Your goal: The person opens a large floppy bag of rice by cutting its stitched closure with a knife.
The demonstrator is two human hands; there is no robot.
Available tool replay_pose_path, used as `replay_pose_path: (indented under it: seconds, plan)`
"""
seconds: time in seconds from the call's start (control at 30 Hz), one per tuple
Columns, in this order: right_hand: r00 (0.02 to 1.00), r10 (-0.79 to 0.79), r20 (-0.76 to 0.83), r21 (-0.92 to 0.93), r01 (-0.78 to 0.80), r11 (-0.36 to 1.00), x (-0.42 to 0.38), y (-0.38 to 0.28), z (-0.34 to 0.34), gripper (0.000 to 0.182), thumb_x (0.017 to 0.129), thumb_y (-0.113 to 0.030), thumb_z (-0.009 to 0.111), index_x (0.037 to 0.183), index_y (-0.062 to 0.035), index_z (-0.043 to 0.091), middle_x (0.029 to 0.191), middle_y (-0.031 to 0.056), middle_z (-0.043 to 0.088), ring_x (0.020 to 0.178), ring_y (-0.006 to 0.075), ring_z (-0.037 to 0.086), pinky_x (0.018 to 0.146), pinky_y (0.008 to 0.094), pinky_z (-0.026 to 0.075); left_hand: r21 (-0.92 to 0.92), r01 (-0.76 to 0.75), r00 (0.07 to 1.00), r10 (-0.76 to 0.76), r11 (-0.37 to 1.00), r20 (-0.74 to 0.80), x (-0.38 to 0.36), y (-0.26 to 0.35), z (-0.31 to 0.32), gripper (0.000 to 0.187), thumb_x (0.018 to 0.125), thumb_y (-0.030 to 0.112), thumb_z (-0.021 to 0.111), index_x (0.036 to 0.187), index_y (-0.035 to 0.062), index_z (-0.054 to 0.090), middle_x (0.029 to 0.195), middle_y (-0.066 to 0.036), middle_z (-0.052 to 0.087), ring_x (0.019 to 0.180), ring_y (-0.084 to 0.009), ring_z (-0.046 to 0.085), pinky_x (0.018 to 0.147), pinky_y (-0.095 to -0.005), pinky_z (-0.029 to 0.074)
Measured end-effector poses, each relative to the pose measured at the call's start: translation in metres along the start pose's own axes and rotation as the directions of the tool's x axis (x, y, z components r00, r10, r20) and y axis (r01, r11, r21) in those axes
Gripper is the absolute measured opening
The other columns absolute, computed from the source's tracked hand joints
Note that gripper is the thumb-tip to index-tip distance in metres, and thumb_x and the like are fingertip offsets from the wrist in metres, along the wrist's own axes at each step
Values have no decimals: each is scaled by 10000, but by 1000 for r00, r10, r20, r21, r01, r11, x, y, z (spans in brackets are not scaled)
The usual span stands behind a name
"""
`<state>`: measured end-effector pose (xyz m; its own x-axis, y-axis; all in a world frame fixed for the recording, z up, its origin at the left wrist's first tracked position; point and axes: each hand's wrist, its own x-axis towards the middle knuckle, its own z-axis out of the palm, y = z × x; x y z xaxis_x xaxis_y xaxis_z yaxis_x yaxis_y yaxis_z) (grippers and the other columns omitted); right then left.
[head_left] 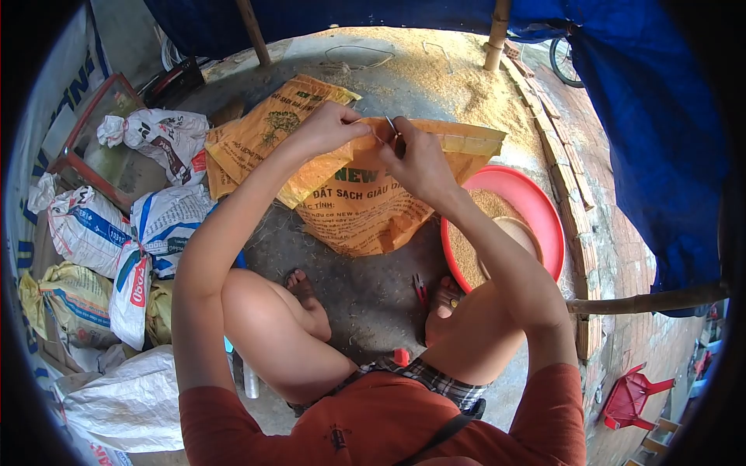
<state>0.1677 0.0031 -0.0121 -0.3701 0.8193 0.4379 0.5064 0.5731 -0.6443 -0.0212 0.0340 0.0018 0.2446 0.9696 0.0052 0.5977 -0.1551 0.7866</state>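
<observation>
An orange printed sack [365,206] hangs upright between my knees, its lower end near the floor. Closed at the top left of its edge, my left hand [330,128] pinches the sack. My right hand [421,161] is closed around a thin silver metal tool [390,123] at the middle of that edge; its exact kind is hard to make out. A pale thread [376,133] shows between the two hands. Behind my left hand lies another orange sack [260,128] with green bits on it.
A red basin [553,225] with grain and a round tray stands at right. Red-handled pliers [420,287] lie by my foot. White filled sacks [85,229] crowd the left. Bricks [571,202] edge the floor; grain [466,85] is spread beyond. A red stool [633,398] is lower right.
</observation>
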Motion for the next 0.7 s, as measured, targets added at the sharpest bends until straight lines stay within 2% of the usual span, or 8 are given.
replay_pose_path:
  seconds: [0.1,0.2,0.27,0.37,0.43,0.5,0.57,0.7]
  plan:
    - [997,54,46,-15,-54,998,-1,-5,-3,178,789,-117,568,918,-12,507,690,171,622,664,348,622,611,432,486,33,-3,1000,3,999,18,2,-1,0,264,780,218,658,897,-17,686,664,-70,616,595,-100,527,573,-266,412]
    - [993,116,38,40,-118,992,-4,-9,-5,253,811,-152,586,987,10,504,722,164,619,651,299,617,630,386,469,31,5,1000,-6,1000,20,3,-2,1,257,778,219,659,884,-13,687,653,-77,608,588,-100,514,567,-270,405]
    - [1000,-27,-16,-65,26,998,-4,1,3,252,812,-152,591,990,0,495,724,189,623,676,344,620,620,408,464,35,-1,1000,0,999,13,4,-2,2,257,778,219,659,886,-12,687,653,-78,608,591,-100,514,568,-274,406]
    - [1000,2,11,-176,0,984,2,4,4,222,811,-146,595,957,-10,498,706,213,613,669,376,607,591,429,458,39,-10,1000,9,999,7,4,-2,3,259,778,216,657,889,-16,686,661,-79,611,603,-102,519,573,-279,408]
    - [1000,-10,-5,-145,9,989,2,2,2,209,812,-140,591,950,-13,500,687,213,607,649,380,601,573,433,456,38,-11,1000,11,999,3,1,0,2,260,778,213,655,890,-19,684,668,-79,614,610,-104,524,576,-281,410]
    - [1000,-18,-22,-118,15,993,1,1,-1,195,812,-133,588,942,-16,501,668,213,600,628,385,594,555,438,453,1,-38,998,38,999,-41,-2,2,3,273,814,205,654,653,-4,587,547,47,397,536,-44,335,491,-256,274]
    - [998,-53,-37,-317,39,947,0,-1,-5,209,808,-134,590,953,-20,490,637,195,596,609,387,592,535,451,445,-26,-62,995,59,998,-78,2,-7,7,266,812,205,653,665,-10,598,543,43,394,533,-47,333,490,-260,272]
    - [998,-30,-51,-302,13,953,1,-11,-11,228,810,-133,588,981,-30,478,618,179,591,606,377,594,526,455,438,18,-13,998,14,1000,-53,-4,9,2,239,807,206,651,752,-27,647,565,21,447,555,-52,377,510,-263,308]
